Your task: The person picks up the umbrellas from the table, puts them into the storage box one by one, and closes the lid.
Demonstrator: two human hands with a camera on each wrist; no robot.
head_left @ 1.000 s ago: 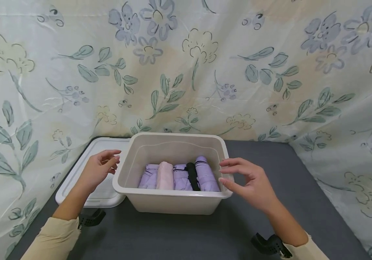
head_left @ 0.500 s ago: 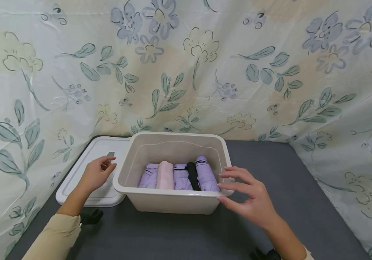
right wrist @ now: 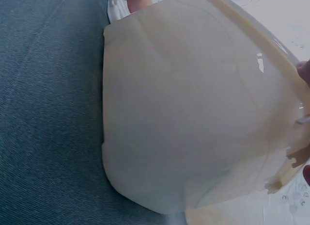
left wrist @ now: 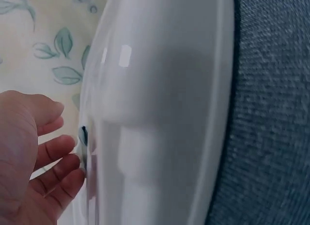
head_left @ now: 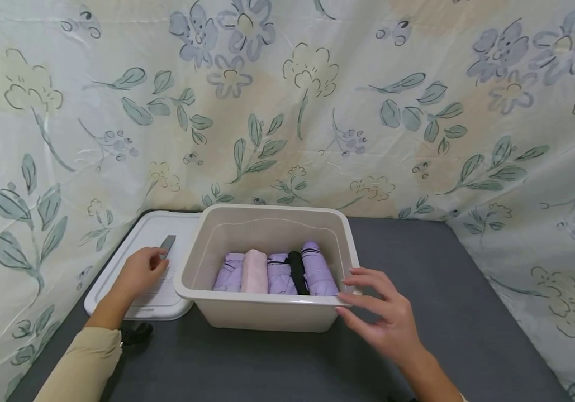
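A beige plastic bin (head_left: 272,312) stands on the dark table. Inside it lie several rolled fabric bundles: purple ones (head_left: 319,271), a pink one (head_left: 255,272) and a narrow black one (head_left: 298,272). My right hand (head_left: 383,312) is at the bin's front right corner, its fingers spread and fairly straight, fingertips right at the rim. To the left, a white lid (head_left: 116,279) lies partly behind the bin. Over this lid is my left hand (head_left: 138,273), fingers loosely bent, close beside a small grey strip (head_left: 168,244). In the left wrist view, those fingertips (left wrist: 72,162) are near the lid's raised side.
Dark grey cloth (head_left: 237,368) covers the table in front of the bin and to its right. A floral curtain (head_left: 287,139) hangs behind and along both sides. The bin's back edge is close to the curtain.
My left hand has moved down and left over the lid, uncovering the grey strip. My right hand has come lower, its fingertips reaching the bin's front right corner. The bin has stayed put.
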